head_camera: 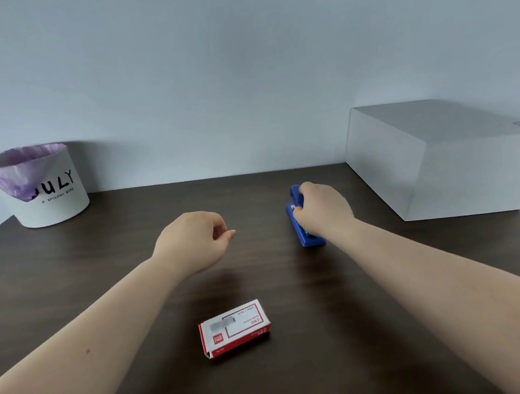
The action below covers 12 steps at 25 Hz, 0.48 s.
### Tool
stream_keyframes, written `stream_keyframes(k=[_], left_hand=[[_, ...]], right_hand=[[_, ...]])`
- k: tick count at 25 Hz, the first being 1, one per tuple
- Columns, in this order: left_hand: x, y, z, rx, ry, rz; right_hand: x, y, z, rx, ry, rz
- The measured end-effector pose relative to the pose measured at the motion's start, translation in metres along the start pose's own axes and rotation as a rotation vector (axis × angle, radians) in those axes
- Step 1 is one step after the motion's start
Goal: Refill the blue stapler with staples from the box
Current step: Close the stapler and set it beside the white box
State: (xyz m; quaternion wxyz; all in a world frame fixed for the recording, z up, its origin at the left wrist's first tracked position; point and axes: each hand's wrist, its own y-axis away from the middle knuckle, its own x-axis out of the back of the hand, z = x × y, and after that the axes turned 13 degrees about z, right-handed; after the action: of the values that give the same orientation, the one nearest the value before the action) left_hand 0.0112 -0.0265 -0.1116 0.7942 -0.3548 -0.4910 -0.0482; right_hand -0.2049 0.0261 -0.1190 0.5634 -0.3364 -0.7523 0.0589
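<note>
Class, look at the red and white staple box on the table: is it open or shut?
Shut. The staple box lies flat on the table, its end flap closed, no staples showing, neither hand touching it.

Right hand (326, 210) grips the blue stapler (303, 224) on the dark tabletop (98, 262), left hand (192, 240) hovers loosely curled, red-and-white staple box (234, 329) lies closed nearer the camera

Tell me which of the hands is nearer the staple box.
Left. The left hand hovers loosely curled over the table just beyond the staple box, touching nothing. The right hand is farther off to the right, gripping the blue stapler.
</note>
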Motion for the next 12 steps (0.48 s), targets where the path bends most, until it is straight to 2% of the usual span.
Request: stream_keyframes(k=[6,12], left_hand=[[-0.036,-0.025,0.021,-0.041,0.080,-0.027],[-0.075,-0.059,0.033,-0.068,0.104,-0.087]], right_hand=[[-0.010,-0.021,0.032,0.022,0.122,0.137],[-0.037,-0.078,0.076,-0.020,0.177,0.149]])
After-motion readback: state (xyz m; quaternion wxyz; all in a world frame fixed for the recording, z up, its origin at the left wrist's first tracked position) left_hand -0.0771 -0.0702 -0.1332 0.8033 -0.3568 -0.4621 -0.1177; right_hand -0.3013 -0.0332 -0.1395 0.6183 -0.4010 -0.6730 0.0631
